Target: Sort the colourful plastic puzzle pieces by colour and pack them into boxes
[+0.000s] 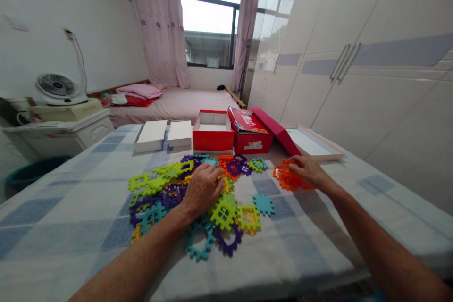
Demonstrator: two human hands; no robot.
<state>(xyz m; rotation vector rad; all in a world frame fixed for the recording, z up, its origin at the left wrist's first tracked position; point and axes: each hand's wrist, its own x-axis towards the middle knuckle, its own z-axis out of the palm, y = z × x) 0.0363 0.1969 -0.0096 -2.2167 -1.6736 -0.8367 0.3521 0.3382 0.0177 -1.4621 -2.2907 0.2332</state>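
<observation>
A heap of flat interlocking plastic tiles point(198, 188) in green, purple, teal, yellow and orange lies spread on the checked tablecloth point(71, 207). My left hand point(202, 189) rests palm down on the middle of the heap, fingers curled over the pieces. A separate small pile of orange tiles point(287, 177) lies to the right. My right hand point(308, 170) lies on that pile, its fingers closed on the orange pieces. A single teal tile point(264, 204) sits between the two groups.
At the table's far side stand a red box point(213, 132), a red printed box with open lid point(253, 133), two white boxes point(164, 134) and a shallow white tray point(314, 144). Wardrobes line the right wall. A bed, window and fan stand beyond.
</observation>
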